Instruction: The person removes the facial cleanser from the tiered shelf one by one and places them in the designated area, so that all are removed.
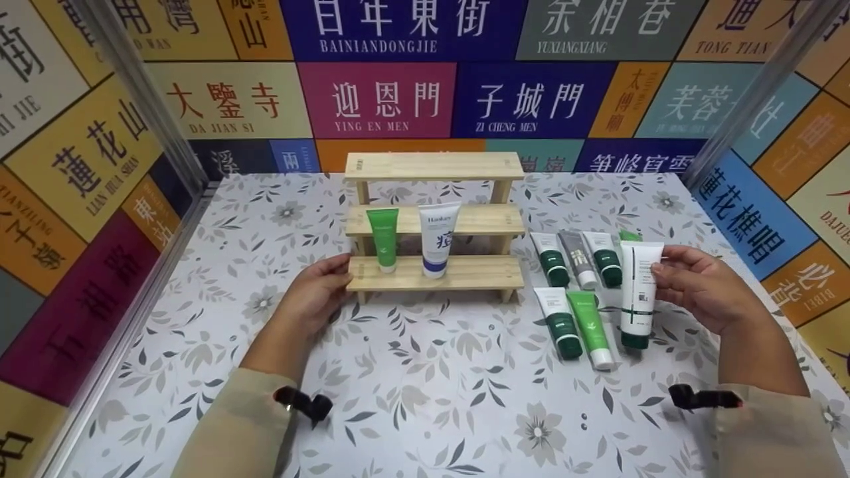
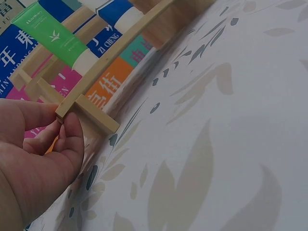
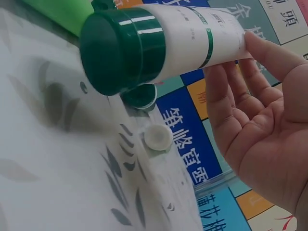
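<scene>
My right hand (image 1: 707, 285) pinches a white tube with a dark green cap (image 3: 192, 41) by its side and holds it upright, cap down, above the tabletop. My left hand (image 2: 43, 154) grips the left end of the lowest step of a wooden three-step stand (image 1: 435, 273) between thumb and fingers. On that lowest step stand a green tube (image 1: 384, 239) at the left and a white tube with a blue cap (image 1: 437, 236) near the middle, both cap down.
Several tubes lie in two rows right of the stand, among them a green tube (image 1: 591, 328), a grey tube (image 1: 579, 259) and a white-and-green tube (image 1: 559, 322). Panels with printed signs (image 1: 378, 99) wall in the back and sides of the leaf-patterned tabletop (image 1: 412, 392).
</scene>
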Motion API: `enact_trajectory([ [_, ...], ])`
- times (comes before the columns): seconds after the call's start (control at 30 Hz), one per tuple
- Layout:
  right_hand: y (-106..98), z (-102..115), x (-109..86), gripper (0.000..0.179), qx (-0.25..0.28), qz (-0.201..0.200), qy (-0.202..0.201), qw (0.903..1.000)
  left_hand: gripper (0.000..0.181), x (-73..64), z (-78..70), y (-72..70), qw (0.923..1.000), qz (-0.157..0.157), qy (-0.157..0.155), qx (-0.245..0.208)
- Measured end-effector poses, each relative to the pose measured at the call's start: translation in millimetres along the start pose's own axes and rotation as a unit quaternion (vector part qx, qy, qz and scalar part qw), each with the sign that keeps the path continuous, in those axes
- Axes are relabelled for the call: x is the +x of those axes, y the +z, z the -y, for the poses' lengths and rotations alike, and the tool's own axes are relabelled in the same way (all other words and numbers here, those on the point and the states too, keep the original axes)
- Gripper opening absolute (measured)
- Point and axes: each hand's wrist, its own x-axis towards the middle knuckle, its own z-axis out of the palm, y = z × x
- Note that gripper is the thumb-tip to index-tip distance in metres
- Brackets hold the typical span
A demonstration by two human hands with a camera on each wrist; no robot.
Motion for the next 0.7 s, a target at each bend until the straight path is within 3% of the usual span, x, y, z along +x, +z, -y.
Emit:
enact_trajectory([
  [0.37, -9.4, -18.8, 2.0, 0.021, -0.031, 0.0, 0.07, 0.9971, 0.06, -1.2, -2.1, 0.8, 1.0, -0.001, -0.006, -0.002],
  [0.7, -14.2, -25.4, 0.9, 0.016, -0.088, -0.005, 0.137, 0.9866, 0.06, -1.8, 0.1, 1.2, 1.0, 0.002, 0.003, -0.008],
])
